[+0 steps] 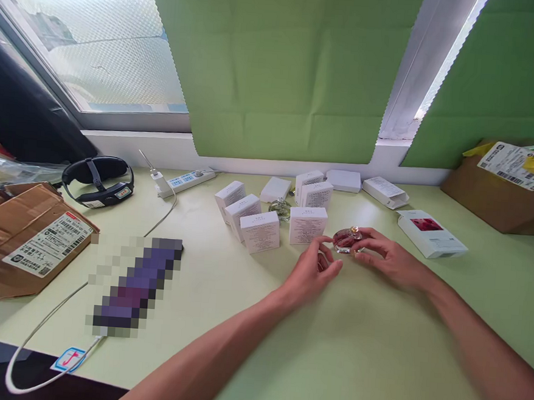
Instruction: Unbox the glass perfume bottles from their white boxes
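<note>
A round clear-glass perfume bottle (344,241) with reddish contents and a gold-coloured top lies on the table between my hands. My right hand (387,257) grips it from the right, with thumb and fingers at its top end. Just left of the bottle, my left hand (313,265) has its thumb apart from its bent fingers and holds nothing that I can see. Behind that hand stands a small white printed box (308,226). A second round glass bottle (280,209), greenish, sits among several such boxes (260,231).
Toward the window lie flat white cartons (343,181); a white carton with a red picture (431,234) is at right. Brown parcels (500,192) flank the table. At left are a blurred phone (137,285) on a cable, a power strip (186,181) and a black headset (99,182).
</note>
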A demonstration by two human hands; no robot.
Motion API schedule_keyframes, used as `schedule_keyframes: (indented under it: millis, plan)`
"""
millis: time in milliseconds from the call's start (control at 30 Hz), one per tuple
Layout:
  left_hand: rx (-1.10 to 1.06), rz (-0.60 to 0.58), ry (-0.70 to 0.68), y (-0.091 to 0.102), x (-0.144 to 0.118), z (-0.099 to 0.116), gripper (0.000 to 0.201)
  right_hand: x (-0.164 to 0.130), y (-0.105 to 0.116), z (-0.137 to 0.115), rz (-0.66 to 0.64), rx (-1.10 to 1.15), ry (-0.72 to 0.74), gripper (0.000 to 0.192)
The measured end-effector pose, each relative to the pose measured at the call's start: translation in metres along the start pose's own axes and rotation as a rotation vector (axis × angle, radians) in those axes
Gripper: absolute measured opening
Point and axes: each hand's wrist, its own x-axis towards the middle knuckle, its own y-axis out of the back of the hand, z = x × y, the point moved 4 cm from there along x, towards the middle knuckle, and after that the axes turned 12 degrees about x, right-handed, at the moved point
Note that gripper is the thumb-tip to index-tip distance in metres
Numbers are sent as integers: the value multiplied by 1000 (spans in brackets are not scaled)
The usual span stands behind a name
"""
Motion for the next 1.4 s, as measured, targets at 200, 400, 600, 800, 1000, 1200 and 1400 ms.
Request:
schedule_keyframes:
  millis: [200, 400, 600, 800, 1000, 1200, 1400]
  plan:
    - [296, 74, -3, -1, 1, 1, 45, -36, -19, -7, -83, 94, -92, 26]
    - [457, 30, -100, 5, 0, 10, 34, -36, 10, -19, 49, 490, 129, 16]
    - [592, -19, -260, 15, -1, 18, 33, -11, -1, -14, 59, 827, 232, 17]
    - [600, 254, -360, 14, -6, 22, 44, -15, -10, -14, 159, 782, 276, 14]
    - [428, 479, -659, 9, -26, 46, 21, -32, -26, -45, 315, 346, 400, 21]
    - [300, 455, -616, 6, -27, 50, 18, -43, -41, -62, 488, -36, 599, 30]
    - [318, 468, -643, 2, -27, 48, 14, -44, -46, -66, 410, -163, 659, 32]
